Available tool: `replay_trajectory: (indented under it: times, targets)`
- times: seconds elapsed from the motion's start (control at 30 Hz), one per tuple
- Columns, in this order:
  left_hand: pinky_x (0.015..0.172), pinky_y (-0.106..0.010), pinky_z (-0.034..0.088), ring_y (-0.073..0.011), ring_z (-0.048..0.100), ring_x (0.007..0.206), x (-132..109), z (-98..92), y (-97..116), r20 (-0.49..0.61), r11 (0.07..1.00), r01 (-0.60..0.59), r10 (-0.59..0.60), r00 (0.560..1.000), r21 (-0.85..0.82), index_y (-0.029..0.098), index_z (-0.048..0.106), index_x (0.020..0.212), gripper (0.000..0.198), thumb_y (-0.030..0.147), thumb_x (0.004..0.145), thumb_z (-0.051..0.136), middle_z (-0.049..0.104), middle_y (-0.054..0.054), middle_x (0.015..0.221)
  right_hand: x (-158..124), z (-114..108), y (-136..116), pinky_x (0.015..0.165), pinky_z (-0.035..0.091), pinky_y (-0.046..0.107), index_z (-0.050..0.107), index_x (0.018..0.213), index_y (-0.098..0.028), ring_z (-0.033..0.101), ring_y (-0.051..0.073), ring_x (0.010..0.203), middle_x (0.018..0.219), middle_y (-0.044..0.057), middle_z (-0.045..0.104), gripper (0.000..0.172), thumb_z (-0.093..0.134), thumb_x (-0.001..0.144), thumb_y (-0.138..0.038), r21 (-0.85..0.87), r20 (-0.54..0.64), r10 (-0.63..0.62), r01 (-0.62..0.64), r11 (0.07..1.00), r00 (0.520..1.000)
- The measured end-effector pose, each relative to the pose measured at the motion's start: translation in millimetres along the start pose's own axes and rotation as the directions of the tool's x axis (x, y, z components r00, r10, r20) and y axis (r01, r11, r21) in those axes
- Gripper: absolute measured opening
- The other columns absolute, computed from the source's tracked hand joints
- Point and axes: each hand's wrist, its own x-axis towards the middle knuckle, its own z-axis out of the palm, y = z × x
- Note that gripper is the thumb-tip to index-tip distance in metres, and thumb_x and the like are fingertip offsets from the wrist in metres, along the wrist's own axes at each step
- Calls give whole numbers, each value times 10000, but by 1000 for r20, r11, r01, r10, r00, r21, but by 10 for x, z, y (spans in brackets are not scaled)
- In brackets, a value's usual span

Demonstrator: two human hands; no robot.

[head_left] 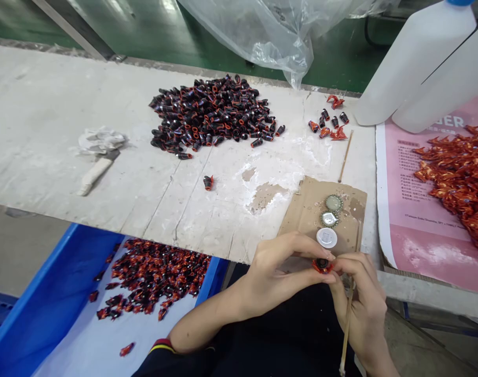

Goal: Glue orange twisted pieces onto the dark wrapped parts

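Note:
Between thumb and index finger, my left hand (280, 269) pinches a small black and red-orange piece (322, 265) just past the table's front edge. My right hand (358, 293) touches the same piece with its fingertips from the right and also holds a thin wooden stick (347, 324) that points down. Just beyond the fingers, a white round cap (327, 237) and two metal bottle caps (330, 219) lie in a row on a brown cardboard piece (301, 209). One black and red piece (208, 183) stands alone on the table, left of the cardboard.
A heap of black parts (215, 112) lies on the white table (46, 115). Orange-red parts (458, 183) cover a pink sheet (415, 262) at right, near white bottles (419, 57). A blue bin (38, 309) holding many pieces is below left. A wrapped tool (95, 175) lies left.

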Motion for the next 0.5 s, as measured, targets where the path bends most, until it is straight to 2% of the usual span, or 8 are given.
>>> replay_trajectory:
  times: [0.23, 0.4, 0.5]
  targets:
    - [783, -243, 636, -161, 757, 815, 18, -20, -9, 84, 999, 32, -28, 996, -43, 183, 697, 1010, 172, 158, 841, 714, 764, -54, 923, -16, -1, 25, 648, 428, 271, 546, 826, -219, 561, 127, 678, 755, -10, 588, 106, 570, 916, -170, -31, 8, -10, 10, 999, 1000]
    - [803, -243, 635, -158, 754, 843, 24, -11, -5, 77, 1000, -26, 25, 997, 14, 182, 678, 969, 174, 106, 820, 725, 768, -46, 928, -21, -8, 32, 639, 419, 279, 546, 824, -221, 549, 128, 657, 740, -12, 584, 103, 579, 914, -183, -30, 13, -11, 11, 999, 1000]
    - [822, -248, 636, -158, 749, 871, 29, 5, 7, 65, 999, -48, 50, 997, -22, 179, 672, 911, 139, 86, 819, 718, 766, -45, 911, -20, -10, 24, 645, 424, 277, 548, 837, -220, 552, 129, 669, 746, -10, 581, 96, 585, 905, -161, -20, 7, -13, 13, 1000, 1000]
